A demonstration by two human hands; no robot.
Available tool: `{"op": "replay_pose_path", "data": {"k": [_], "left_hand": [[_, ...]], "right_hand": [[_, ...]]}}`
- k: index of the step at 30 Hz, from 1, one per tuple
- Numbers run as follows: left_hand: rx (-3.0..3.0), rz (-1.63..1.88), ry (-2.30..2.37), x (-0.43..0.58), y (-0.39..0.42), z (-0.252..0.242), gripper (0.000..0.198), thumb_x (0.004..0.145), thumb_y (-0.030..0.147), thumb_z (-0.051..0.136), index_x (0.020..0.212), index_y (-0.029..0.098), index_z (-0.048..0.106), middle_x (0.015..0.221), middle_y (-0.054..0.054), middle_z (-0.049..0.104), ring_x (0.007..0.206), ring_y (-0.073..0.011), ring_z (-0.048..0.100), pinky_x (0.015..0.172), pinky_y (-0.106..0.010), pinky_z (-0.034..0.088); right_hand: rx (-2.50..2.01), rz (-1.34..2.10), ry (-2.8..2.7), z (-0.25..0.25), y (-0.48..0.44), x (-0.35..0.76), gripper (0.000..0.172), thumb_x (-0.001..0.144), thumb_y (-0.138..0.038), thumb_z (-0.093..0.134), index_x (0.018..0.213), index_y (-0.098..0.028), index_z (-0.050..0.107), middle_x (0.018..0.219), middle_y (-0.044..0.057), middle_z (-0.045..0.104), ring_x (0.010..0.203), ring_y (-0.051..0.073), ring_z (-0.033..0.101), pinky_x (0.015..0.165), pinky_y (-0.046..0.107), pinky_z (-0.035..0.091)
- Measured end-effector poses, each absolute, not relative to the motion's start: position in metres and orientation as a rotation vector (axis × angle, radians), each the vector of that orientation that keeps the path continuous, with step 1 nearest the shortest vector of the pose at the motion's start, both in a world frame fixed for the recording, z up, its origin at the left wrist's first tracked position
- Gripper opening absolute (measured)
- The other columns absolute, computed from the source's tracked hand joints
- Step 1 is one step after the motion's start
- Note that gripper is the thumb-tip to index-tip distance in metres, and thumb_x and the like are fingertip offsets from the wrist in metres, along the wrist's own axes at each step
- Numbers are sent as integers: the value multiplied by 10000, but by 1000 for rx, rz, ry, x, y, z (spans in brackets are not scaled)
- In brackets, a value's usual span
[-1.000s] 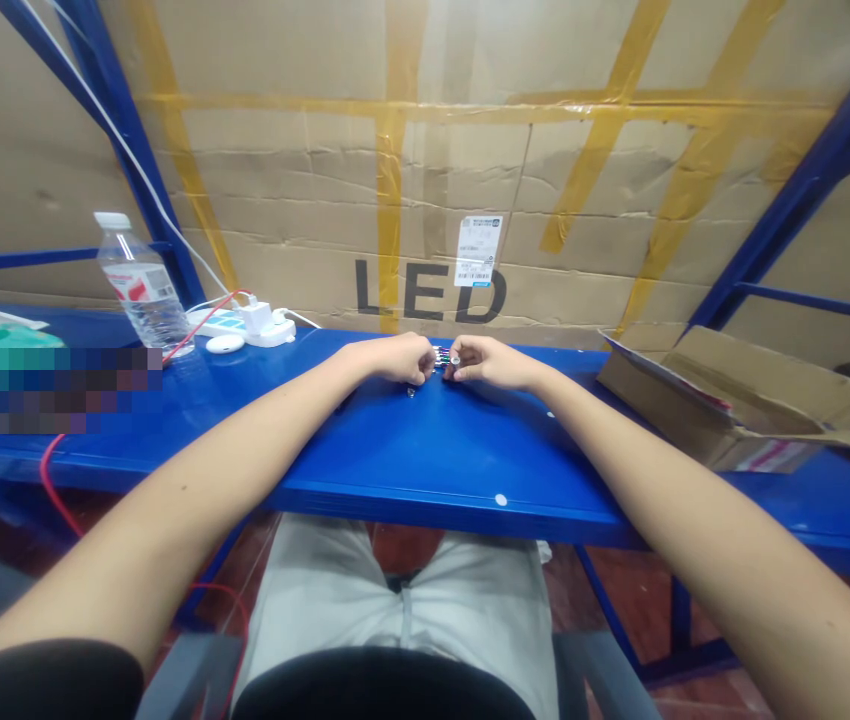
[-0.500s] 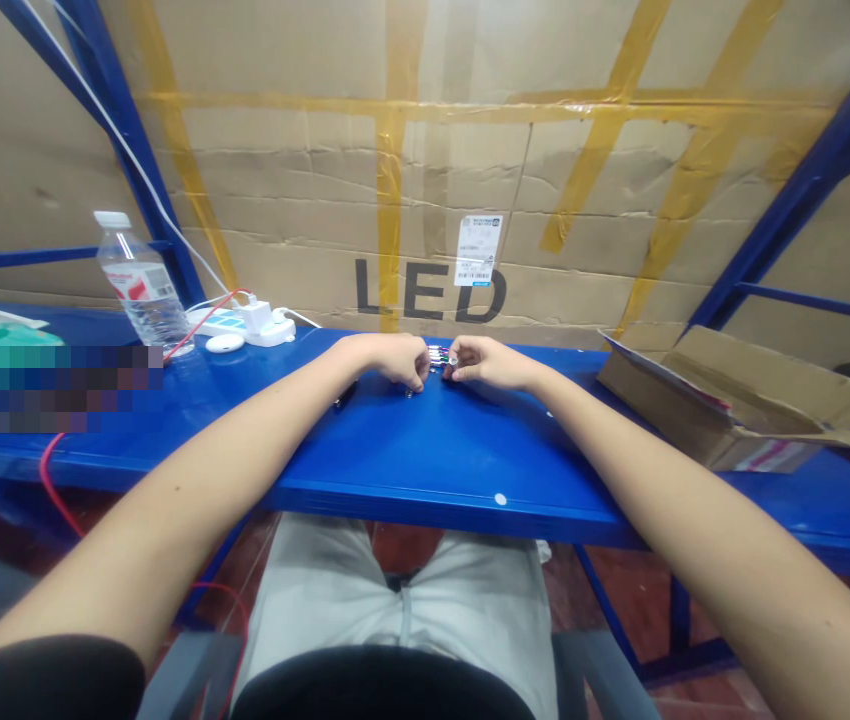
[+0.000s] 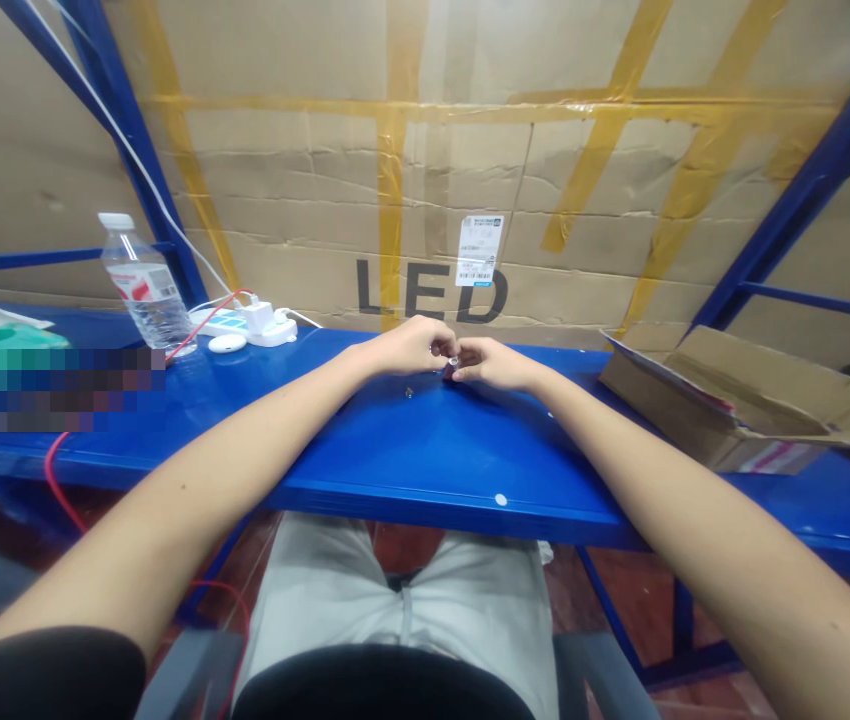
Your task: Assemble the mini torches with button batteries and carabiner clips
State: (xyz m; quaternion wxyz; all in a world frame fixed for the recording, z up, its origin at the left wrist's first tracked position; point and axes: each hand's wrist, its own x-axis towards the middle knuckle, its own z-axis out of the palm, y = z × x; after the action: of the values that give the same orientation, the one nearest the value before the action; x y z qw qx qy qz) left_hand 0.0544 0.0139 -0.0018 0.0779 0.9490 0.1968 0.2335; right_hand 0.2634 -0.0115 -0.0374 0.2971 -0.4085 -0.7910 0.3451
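Observation:
My right hand [image 3: 492, 364] pinches a small dark-red piece with a silvery end [image 3: 451, 368] just above the table; its exact kind is too small to tell. My left hand [image 3: 417, 346] is beside it, fingers curled and thumb reaching to the piece. Whatever lies between the left fingertips is hidden. Below the left hand, a tiny shiny metal part [image 3: 409, 393] rests on the blue table [image 3: 410, 455].
At the left stand a water bottle [image 3: 144, 290], a white power strip [image 3: 267, 325] and a round white object [image 3: 227, 343]. Red cable [image 3: 54, 475] hangs over the edge. An open cardboard box [image 3: 702, 400] is at the right. A big taped carton [image 3: 282, 200] stands behind.
My left hand has moved up and right, from above the tiny metal part to the piece in my right hand. The shiny coloured items between the hands are now covered. My right hand stays nearly still.

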Motion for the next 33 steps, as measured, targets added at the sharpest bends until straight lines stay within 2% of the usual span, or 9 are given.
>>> {"op": "replay_pose_path", "data": {"k": [9,14,22,25,28,31,33], "left_hand": [[2761,679,591,53,7,6,187,774,172,668,931,146,766,906,-69,733,826,-158,657,727,-267,485],[2707,685,617,53,9,6,231,763,191,688,973,130,761,937,-82,738,859,-171,666,745,-276,492],[2422,702,684,50,26,2,196,740,198,709,908,106,751,838,-68,747,782,-156,661,717,-284,504],[2347,819,705,48,36,1,188,741,161,710,915,100,752,882,-81,753,814,-153,662,783,-304,523],[2200,946,786,44,43,0,237,762,121,692,989,95,751,955,-102,753,851,-155,668,836,-328,541],[2001,1016,843,42,44,-1,307,812,124,654,1109,92,727,969,-113,739,824,-159,668,769,-324,565],[1866,1041,819,42,42,-1,332,842,135,631,1164,96,701,962,-115,725,838,-171,673,727,-317,574]], "right_hand": [[-1063,985,-2033,-37,-15,260,238,725,-184,736,946,-183,648,922,53,750,876,206,684,878,383,531],[-1069,1061,-1927,-37,-19,255,228,722,-197,766,912,-163,644,888,70,752,822,199,693,833,374,552],[-1045,1202,-1691,-42,-23,238,260,727,-176,797,843,-171,564,865,85,727,805,198,710,845,390,571],[-1225,1009,-1728,-41,-23,234,275,725,-206,805,838,-182,555,798,59,697,735,191,679,758,366,571],[-1437,616,-1863,-40,-26,223,276,738,-319,796,817,-186,568,752,42,674,701,193,628,674,333,515],[-1400,388,-2063,-43,-34,203,253,779,-393,756,806,-187,611,805,52,689,754,205,618,674,322,466],[-1334,349,-2184,-46,-38,190,194,811,-350,732,772,-194,623,772,46,690,743,197,614,667,312,447]]}}
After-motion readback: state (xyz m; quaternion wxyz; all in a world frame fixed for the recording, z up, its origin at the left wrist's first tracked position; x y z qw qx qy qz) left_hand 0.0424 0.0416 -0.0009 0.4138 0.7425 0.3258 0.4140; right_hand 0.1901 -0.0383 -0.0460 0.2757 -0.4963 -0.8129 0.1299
